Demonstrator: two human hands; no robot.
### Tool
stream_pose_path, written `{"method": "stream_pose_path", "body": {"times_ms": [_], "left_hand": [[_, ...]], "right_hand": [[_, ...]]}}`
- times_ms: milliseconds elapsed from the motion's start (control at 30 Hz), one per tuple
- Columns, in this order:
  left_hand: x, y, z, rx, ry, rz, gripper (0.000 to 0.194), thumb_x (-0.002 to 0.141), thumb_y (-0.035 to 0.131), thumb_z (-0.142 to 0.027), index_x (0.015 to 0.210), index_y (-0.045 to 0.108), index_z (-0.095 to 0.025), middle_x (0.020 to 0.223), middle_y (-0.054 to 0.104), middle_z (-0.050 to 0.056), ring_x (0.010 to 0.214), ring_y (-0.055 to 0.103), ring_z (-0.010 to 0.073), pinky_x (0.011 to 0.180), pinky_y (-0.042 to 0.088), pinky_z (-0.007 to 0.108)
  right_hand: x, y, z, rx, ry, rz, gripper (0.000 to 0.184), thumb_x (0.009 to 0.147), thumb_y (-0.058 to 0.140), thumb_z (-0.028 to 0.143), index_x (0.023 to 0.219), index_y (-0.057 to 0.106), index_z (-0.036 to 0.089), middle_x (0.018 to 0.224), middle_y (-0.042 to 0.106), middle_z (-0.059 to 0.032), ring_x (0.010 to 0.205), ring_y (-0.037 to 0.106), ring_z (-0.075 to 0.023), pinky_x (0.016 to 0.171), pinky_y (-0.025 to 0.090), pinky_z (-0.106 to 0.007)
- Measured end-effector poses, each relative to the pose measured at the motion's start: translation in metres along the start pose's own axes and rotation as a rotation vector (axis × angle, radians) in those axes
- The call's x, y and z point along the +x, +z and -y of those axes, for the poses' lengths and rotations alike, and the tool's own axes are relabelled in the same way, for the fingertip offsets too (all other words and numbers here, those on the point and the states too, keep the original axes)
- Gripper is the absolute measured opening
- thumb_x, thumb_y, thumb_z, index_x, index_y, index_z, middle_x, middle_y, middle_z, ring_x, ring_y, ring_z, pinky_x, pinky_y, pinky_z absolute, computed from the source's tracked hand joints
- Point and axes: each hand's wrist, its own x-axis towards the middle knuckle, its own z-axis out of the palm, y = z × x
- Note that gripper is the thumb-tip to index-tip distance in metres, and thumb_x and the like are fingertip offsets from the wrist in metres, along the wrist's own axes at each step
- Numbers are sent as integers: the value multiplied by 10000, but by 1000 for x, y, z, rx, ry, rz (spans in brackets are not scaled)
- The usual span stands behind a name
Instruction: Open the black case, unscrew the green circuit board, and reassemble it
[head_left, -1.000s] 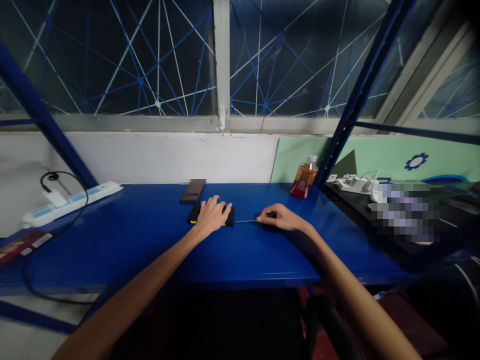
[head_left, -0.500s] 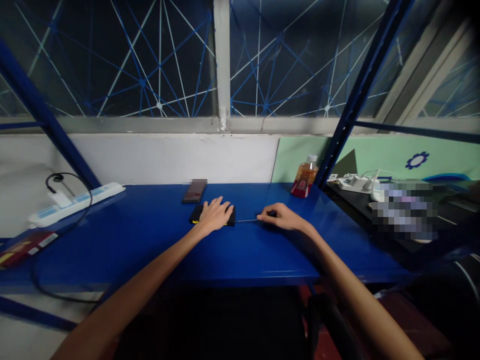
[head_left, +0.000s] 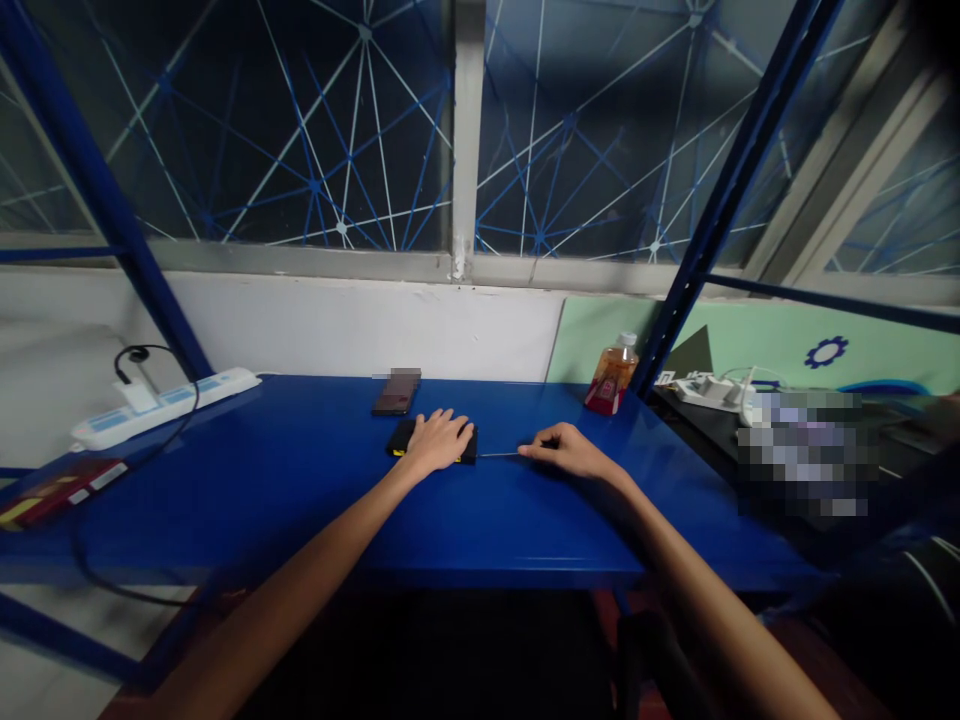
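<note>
My left hand (head_left: pixel 439 440) lies flat with its fingers spread over a flat black case (head_left: pixel 400 438) with yellow marks along its near edge. Most of the case's top is hidden under the palm. To the right, my right hand (head_left: pixel 566 450) is closed around the end of a thin metal rod (head_left: pixel 499 455), like a tool shaft; any handle is hidden in the fingers. The rod points left, its tip at or very near the right side of the case. Just behind the case lies a dark phone (head_left: pixel 396 394).
A bottle of amber drink (head_left: pixel 613 373) stands at the blue table's (head_left: pixel 510 530) back right. On the left are a white power strip (head_left: pixel 169 408), a black cable (head_left: pixel 178 432) and a red box (head_left: pixel 60 492). Blue metal posts (head_left: pixel 731 190) rise at both sides.
The camera view has tilted slightly, so the whole scene sits a little lower. Both hands keep nearly the same places on the table, the left on the case, the right holding the rod.
</note>
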Motion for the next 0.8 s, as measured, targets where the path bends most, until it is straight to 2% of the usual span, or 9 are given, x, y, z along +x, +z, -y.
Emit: {"method": "stream_pose_path", "body": {"times_ms": [67,133,200,300,400,567,700,800], "left_hand": [[0,0,0,0,5,-13,500,965,246,-516,1183,618,-263,1311,569,122,1248,458,367,953,329,636],[0,1,1,0,8,-21,515,965,239,-516,1168,631,-249,1300,576,129,1235,467,369,948,332,634],[0,2,2,-1,11,-18,531,966,229,-517,1172,632,-238,1302,572,133,1235,465,368,948,335,626],[0,2,2,5,5,8,548,967,210,-523,1193,622,-240,1320,558,123,1250,446,358,965,329,607],[-1,1,1,22,-14,29,563,969,184,-528,1219,602,-248,1351,534,105,1268,428,338,987,321,577],[-2,-2,-2,44,-18,28,553,970,187,-520,1201,612,-253,1340,543,93,1262,434,327,993,321,551],[-2,-4,-3,52,-14,25,532,973,208,-505,1188,621,-247,1326,554,96,1244,450,326,981,333,538],[-2,-5,-3,61,-9,22,518,975,219,-493,1182,623,-243,1317,560,100,1241,451,327,971,341,538]], "right_hand": [[1,2,-2,58,1,28,421,771,620,547,624,581,154,575,501,18,531,409,-95,514,320,-242],[2,3,-4,133,-4,53,369,687,720,502,716,594,156,634,528,20,561,447,-97,534,346,-236],[2,4,-6,189,19,68,396,615,781,468,773,585,162,652,534,28,545,459,-93,522,356,-230],[0,3,-6,214,76,117,397,663,733,516,725,567,162,599,530,29,465,436,-85,461,336,-230],[-2,0,-2,163,55,161,442,746,641,564,614,569,149,532,485,30,448,388,-78,442,293,-230],[-2,-1,5,119,38,122,487,800,565,583,619,626,135,549,519,5,487,397,-85,473,305,-237],[1,4,4,206,75,76,403,715,685,546,746,603,153,563,549,14,469,450,-89,447,338,-222],[2,6,0,282,133,117,437,635,767,505,828,558,174,562,544,41,401,419,-73,378,314,-204]]}}
